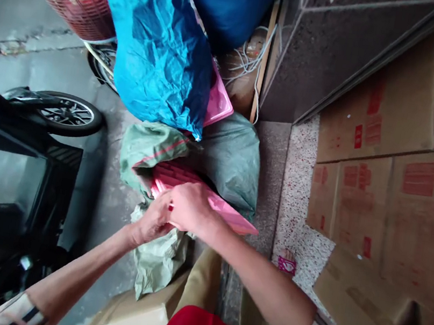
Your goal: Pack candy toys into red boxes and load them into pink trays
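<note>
The work with the stack of pink plastic pieces looks to be in its middle, as far as I can judge. The pieces lie in the wide mouth of the green woven sack, partly inside it, while one pointed corner sticks out to the right, so they are neither fully enclosed nor fully out. The left hand and the right hand meet at the near edge of this stack, with fingers curled narrow; I cannot tell whether they pinch the pieces or the edge of the sack, because the fingertips are hidden. The sack is not closed. Another pink piece shows beside the bright blue plastic bag, apart from the hands. How many pieces are in the sack cannot be counted.
</note>
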The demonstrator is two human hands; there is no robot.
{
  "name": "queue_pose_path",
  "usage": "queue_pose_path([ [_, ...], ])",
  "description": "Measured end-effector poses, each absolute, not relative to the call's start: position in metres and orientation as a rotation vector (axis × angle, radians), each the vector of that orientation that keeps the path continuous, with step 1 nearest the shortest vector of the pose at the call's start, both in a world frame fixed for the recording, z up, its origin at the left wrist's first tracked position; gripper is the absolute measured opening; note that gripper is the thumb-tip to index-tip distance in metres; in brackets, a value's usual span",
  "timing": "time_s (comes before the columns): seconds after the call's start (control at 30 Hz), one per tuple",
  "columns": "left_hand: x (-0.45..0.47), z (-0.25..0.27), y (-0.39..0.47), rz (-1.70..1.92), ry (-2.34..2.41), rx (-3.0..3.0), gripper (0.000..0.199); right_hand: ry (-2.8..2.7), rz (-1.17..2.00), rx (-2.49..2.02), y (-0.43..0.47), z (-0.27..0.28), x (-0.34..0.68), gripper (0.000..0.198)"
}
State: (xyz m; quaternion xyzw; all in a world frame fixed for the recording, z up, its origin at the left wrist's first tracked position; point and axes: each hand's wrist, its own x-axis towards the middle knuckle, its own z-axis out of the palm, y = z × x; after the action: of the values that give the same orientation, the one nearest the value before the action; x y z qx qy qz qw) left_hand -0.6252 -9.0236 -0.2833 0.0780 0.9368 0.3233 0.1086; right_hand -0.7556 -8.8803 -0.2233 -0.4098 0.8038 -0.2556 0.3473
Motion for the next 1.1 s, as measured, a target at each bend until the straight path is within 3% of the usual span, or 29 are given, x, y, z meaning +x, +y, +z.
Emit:
queue_pose_path([
  [0.07, -0.63, -0.285, -9.019, 1.016, 2.77, 0.329, 0.028, 2.03, -0.778, -0.982, -8.85, -0.226, -0.769, 0.024],
  [0.17, -0.63, -0.281, -9.02, 1.152, 2.827, 0.425, 0.036, 1.869, -1.043, -0.984, -8.793, -0.25, -0.769, 0.079],
  [0.27, -0.633, -0.272, -9.028, 1.226, 2.851, 0.459, 0.04, 2.206, -0.949, -0.952, -8.763, -0.289, -0.743, 0.105],
  [0.33, -0.637, -0.266, -9.036, 1.254, 2.858, 0.474, 0.04, 2.416, -0.912, -0.835, -8.767, -0.31, -0.724, 0.093],
  [0.43, -0.63, -0.255, -9.047, 1.265, 2.889, 0.43, 0.039, 2.538, -0.901, -0.825, -8.789, -0.318, -0.702, 0.046],
  [0.5, -0.607, -0.246, -9.05, 1.255, 2.899, 0.363, 0.037, 2.524, -0.901, -0.953, -8.798, -0.308, -0.686, 0.03],
  [0.67, -0.497, -0.226, -9.032, 1.179, 2.85, 0.235, 0.028, 2.347, -0.772, -1.386, -8.775, -0.279, -0.62, 0.024],
  [0.8, -0.433, -0.229, -9.001, 1.157, 2.791, 0.181, 0.027, 2.3, -0.637, -1.477, -8.744, -0.273, -0.57, 0.025],
  [1.1, -0.417, -0.246, -8.971, 1.264, 2.824, -0.035, 0.032, 2.246, -0.573, -1.382, -8.729, -0.277, -0.548, 0.038],
])
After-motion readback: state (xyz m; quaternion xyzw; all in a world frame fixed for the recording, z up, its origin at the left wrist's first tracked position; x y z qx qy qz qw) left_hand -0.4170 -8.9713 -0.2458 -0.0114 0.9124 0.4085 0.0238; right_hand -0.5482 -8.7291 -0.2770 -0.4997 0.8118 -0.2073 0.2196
